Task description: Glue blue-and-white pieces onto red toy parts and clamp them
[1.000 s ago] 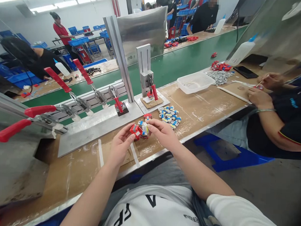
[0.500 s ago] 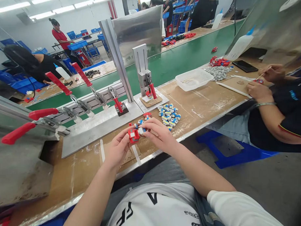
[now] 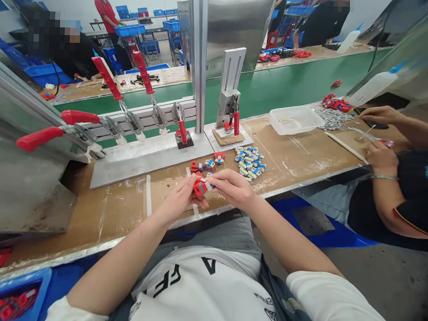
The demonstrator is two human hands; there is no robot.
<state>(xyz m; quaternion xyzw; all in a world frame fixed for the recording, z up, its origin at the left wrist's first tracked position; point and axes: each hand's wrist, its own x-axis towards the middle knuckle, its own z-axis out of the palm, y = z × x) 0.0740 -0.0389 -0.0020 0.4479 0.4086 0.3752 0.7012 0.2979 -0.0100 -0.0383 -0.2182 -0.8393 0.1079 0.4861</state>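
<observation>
My left hand [image 3: 182, 197] is closed around a small red plastic part with a grey band [image 3: 200, 186], held above the front of the workbench. My right hand [image 3: 236, 188] pinches a small light piece at the part's right side; fingertips hide most of it, and I cannot tell whether it is inside the part or only against it. Just beyond my hands lie several red parts [image 3: 219, 157] and blue-and-white pieces [image 3: 209, 165]. A pile of small white, blue and yellow blocks [image 3: 249, 162] sits to the right of them.
Red-handled toggle clamps [image 3: 109, 77] line a metal rail at left, with a clamp fixture [image 3: 232, 119] behind the pile. A white plastic tray [image 3: 296, 120] stands further right. A co-worker's hands [image 3: 381, 154] work at far right. A blue bin [image 3: 43, 285] of red parts is lower left.
The red part has turned in my hands, and its grey band now faces me. The whole view has shifted, bringing the blue bin at lower left into sight.
</observation>
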